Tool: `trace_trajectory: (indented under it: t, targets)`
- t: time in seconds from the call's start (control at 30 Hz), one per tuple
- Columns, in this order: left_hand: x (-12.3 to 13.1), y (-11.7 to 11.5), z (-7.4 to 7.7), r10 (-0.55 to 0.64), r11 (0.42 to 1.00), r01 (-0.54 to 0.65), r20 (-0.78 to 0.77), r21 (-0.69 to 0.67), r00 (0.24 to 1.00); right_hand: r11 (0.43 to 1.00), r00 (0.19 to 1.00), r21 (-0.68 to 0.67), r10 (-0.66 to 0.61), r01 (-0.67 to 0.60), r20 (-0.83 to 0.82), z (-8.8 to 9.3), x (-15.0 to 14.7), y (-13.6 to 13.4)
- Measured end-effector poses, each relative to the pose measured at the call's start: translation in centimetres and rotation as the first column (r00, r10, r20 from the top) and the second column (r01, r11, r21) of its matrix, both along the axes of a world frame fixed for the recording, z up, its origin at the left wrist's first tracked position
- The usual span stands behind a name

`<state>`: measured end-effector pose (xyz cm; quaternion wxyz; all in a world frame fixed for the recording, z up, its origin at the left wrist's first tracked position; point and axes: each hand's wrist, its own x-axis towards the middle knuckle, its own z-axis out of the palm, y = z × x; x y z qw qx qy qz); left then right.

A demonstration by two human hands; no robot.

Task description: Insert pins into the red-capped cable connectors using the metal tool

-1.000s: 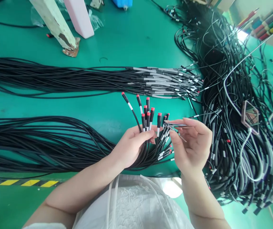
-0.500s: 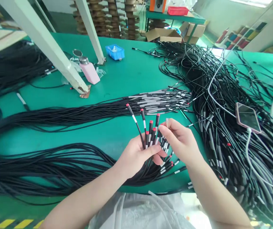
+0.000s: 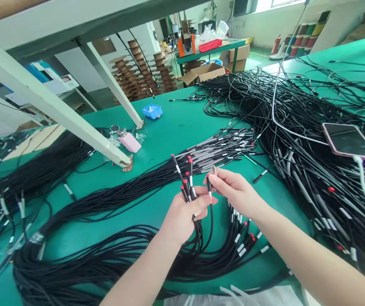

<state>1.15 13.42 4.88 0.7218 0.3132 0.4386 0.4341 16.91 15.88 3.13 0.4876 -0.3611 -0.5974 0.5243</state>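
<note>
Sprawling over the green table [image 3: 169,127], the black cable bundle [image 3: 106,259] runs left to right; its red-tipped ends [image 3: 187,178] stand upright, leaning away, from the clenched left hand [image 3: 180,219]. The right hand [image 3: 236,193] pinches metal tweezers [image 3: 213,171] just beside them, closer than a second ago, when they lay level.

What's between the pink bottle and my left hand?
A bundle of black cables crosses the table between bottle and left hand, in the head view.
</note>
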Motion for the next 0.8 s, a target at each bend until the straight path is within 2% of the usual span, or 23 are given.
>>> trace_trajectory:
  t: [0.1, 0.3, 0.5, 0.8]
  targets:
    - [0.3, -0.3, -0.4, 0.060, 0.998, -0.060, -0.009, -0.010, 0.998, 0.996, 0.997, -0.030, -0.080, 0.079, -0.011, -1.3, -0.1, -0.2]
    - [0.6, -0.5, -1.3, 0.156, 0.988, -0.155, 0.049, -0.026, 0.986, 0.980, 0.947, 0.094, -0.140, 0.174, -0.289, -2.1, -0.4, -1.1]
    - [0.1, -0.5, -1.2, 0.209, 0.978, -0.206, 0.073, -0.041, 0.975, 0.960, 0.965, 0.212, -0.134, 0.183, -0.225, -2.2, -0.8, -2.3]
    - [0.0, -0.4, -1.2, 0.195, 0.979, -0.188, 0.099, -0.074, 0.976, 0.934, 0.979, 0.302, -0.160, 0.192, -0.128, -2.4, -0.7, -2.8]
